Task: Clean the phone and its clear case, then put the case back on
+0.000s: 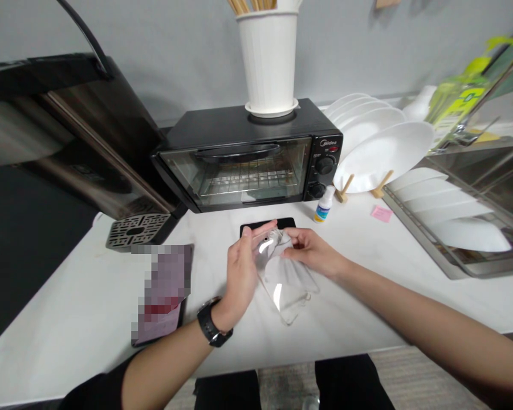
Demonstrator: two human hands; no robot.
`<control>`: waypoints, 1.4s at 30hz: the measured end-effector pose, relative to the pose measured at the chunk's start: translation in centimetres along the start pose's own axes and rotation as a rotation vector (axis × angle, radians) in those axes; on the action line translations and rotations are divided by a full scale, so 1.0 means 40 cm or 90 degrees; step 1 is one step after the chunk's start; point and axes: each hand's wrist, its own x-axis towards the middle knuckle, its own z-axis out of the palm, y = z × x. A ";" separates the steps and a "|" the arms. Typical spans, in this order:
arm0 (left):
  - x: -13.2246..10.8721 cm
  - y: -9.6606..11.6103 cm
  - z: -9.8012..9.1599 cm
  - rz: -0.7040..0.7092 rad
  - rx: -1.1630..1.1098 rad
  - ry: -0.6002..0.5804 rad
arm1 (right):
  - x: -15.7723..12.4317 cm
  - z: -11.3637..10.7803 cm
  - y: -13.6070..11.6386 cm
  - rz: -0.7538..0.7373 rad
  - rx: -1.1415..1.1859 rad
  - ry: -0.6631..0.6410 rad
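Over the white counter (89, 307), my left hand (241, 273) grips the upper edge of a clear phone case (286, 282), fingers curled round it. My right hand (310, 250) pinches the same case from the right near its top. The case hangs tilted, its lower end just above the counter. A black phone (267, 225) lies flat right behind my hands. A small white spray bottle (324, 205) with a blue label stands to the right of it.
A black toaster oven (248, 159) sits at the back with a white utensil holder (269, 62) on top. White plates (385, 151) stand in a rack to the right, beside a sink tray (453, 267). A blurred-out device (162, 293) lies on the left, a pink note (382, 213) on the right.
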 end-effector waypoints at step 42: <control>0.000 0.014 0.013 0.036 0.129 -0.049 | 0.002 0.000 0.018 0.036 0.129 0.148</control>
